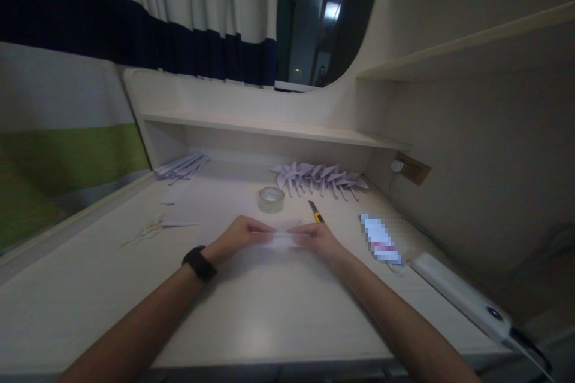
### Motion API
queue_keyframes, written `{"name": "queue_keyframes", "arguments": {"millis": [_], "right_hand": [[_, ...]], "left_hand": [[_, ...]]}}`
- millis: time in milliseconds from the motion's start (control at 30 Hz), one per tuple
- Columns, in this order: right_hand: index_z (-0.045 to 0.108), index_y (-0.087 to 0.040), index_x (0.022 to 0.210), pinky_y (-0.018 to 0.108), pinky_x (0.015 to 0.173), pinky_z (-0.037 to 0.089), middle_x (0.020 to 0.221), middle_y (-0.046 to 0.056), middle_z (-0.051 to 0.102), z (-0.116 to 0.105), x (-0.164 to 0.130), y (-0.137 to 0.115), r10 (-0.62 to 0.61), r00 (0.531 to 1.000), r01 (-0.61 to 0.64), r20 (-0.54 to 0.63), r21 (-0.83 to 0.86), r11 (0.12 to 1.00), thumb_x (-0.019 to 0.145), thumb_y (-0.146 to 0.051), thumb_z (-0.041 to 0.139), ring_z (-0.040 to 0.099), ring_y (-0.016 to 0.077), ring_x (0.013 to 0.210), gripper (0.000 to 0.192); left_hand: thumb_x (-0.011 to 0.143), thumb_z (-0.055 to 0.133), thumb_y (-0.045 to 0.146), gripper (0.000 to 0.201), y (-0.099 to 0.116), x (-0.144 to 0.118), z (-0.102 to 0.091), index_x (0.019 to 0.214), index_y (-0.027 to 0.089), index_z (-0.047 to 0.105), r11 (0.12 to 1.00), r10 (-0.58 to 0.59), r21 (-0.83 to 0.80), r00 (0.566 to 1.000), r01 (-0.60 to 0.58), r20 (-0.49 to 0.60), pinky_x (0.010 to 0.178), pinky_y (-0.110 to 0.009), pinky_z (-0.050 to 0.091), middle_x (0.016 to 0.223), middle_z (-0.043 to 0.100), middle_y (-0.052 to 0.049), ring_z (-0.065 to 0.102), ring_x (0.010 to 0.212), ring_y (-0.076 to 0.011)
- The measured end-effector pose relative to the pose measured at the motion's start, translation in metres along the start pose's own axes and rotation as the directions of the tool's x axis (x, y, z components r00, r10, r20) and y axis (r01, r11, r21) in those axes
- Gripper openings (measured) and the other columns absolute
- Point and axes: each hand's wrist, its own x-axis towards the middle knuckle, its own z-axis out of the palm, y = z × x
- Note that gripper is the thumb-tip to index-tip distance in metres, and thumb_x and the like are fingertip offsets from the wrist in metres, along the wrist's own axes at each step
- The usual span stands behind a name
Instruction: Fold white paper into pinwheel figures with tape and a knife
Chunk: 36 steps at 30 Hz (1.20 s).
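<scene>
My left hand point(240, 240), with a black watch point(200, 263) on the wrist, pinches one end of a narrow strip of white paper point(284, 238). The opposite end is pinched by my right hand point(317, 240), so the strip lies level between both sets of fingertips. It looks folded or rolled, though blur hides the detail. Just beyond my right hand lies a yellow and black utility knife point(316, 212) with its blade pointing away. A roll of clear tape point(271, 199) rests behind the paper strip. Larger white paper point(215, 194) is spread beyond my left hand.
Several paper pinwheels point(321, 178) stand in a row at the back right. Paper strips point(183, 166) are piled at the back left, with thin tangled pieces point(148, 231) nearer. To the right are a lit phone point(381, 239) and a long white device point(460, 293) with a cord.
</scene>
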Motion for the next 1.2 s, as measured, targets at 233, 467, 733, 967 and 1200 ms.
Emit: {"name": "queue_keyframes", "arguments": {"millis": [233, 467, 733, 967, 1200], "right_hand": [[0.074, -0.012, 0.087, 0.035, 0.068, 0.057, 0.082, 0.007, 0.071, 0.002, 0.002, 0.004, -0.046, 0.999, 0.045, -0.028, -0.036, 0.998, 0.054, -0.037, 0.083, 0.066, 0.0164, 0.065, 0.042], [0.074, -0.011, 0.086, 0.031, 0.064, 0.056, 0.079, 0.008, 0.071, 0.01, 0.0, 0.003, -0.054, 0.997, 0.046, -0.053, -0.138, 0.989, 0.059, -0.043, 0.08, 0.065, 0.016, 0.063, 0.042], [0.074, -0.009, 0.081, 0.029, 0.055, 0.053, 0.064, 0.006, 0.068, 0.013, 0.0, 0.0, -0.079, 0.992, 0.053, -0.103, -0.231, 0.972, 0.062, -0.046, 0.077, 0.061, 0.0148, 0.053, 0.042], [0.073, -0.007, 0.085, 0.03, 0.055, 0.052, 0.062, 0.007, 0.067, 0.015, -0.003, -0.008, -0.071, 0.994, 0.047, -0.088, -0.252, 0.967, 0.067, -0.051, 0.072, 0.062, 0.0158, 0.053, 0.047], [0.073, -0.009, 0.083, 0.029, 0.056, 0.053, 0.066, 0.006, 0.068, 0.012, -0.002, -0.002, -0.017, 0.996, -0.001, -0.091, -0.202, 0.979, 0.056, -0.044, 0.081, 0.063, 0.0153, 0.054, 0.045]], "left_hand": [[0.073, 0.067, 0.041, 0.035, 0.002, 0.0, 0.005, 0.084, 0.009, 0.075, 1.0, 0.001, 0.005, 0.999, -0.001, 0.037, 0.062, -0.028, 0.044, 0.075, 0.072, -0.009, 0.06, 0.064, -0.0188], [0.067, 0.072, 0.036, 0.033, -0.002, 0.002, 0.004, 0.086, 0.009, 0.074, 1.0, -0.027, -0.004, 0.999, 0.027, -0.031, 0.061, -0.028, 0.045, 0.075, 0.072, -0.01, 0.061, 0.064, -0.0187], [0.072, 0.068, 0.041, 0.036, -0.003, 0.003, 0.004, 0.084, 0.008, 0.074, 0.998, -0.028, -0.059, 0.995, 0.033, 0.093, 0.054, -0.024, 0.043, 0.066, 0.069, -0.007, 0.057, 0.055, -0.0144], [0.072, 0.068, 0.045, 0.037, 0.001, 0.002, 0.006, 0.073, 0.008, 0.071, 0.995, -0.037, -0.09, 0.997, 0.043, 0.066, 0.052, -0.023, 0.043, 0.063, 0.067, -0.006, 0.057, 0.055, -0.0146], [0.078, 0.063, 0.041, 0.035, 0.001, 0.003, 0.004, 0.073, 0.008, 0.071, 0.999, 0.033, 0.032, 0.994, -0.037, 0.105, 0.052, -0.021, 0.042, 0.06, 0.065, -0.005, 0.056, 0.053, -0.0132]]}}
